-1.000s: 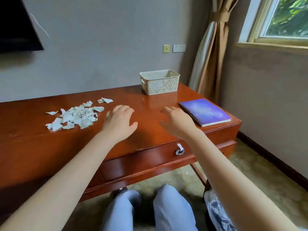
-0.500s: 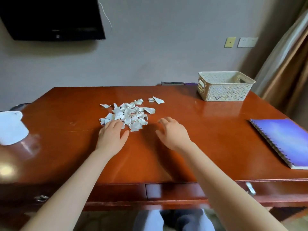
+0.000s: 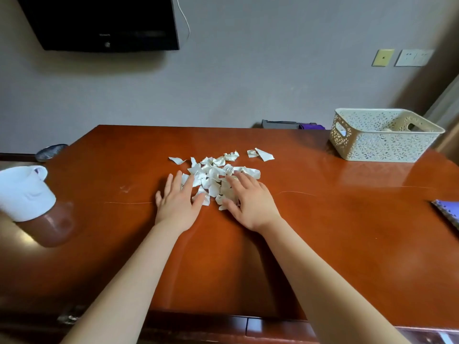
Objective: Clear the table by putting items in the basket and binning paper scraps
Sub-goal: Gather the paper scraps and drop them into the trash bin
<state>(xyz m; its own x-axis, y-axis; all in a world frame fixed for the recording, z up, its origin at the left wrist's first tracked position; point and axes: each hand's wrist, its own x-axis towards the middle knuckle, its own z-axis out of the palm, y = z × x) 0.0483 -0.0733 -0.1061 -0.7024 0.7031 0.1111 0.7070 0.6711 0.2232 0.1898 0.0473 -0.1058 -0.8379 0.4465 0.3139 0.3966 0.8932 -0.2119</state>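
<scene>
scraps under my hands: my right hand (image 3: 250,199) and left hand (image 3: 177,201) cover the near part of the paper scraps (image 3: 213,173).
notebook (image 3: 448,212): far off to the side of my right hand, cut by the frame edge; only a corner shows.
basket (image 3: 382,142) contents: beyond my right hand, something pale inside, too hidden to tell.

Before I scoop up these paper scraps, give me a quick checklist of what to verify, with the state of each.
1. Both hands at the paper scraps: ok; left hand and right hand lie flat on either side.
2. Grip closed on scraps: not ok; fingers spread, nothing held.
3. Scraps all gathered: not ok; two stray pieces lie apart toward the basket.
4. Bin located: cannot tell; none in view.
5. Notebook cleared: not ok; on the table at the right edge.
</scene>
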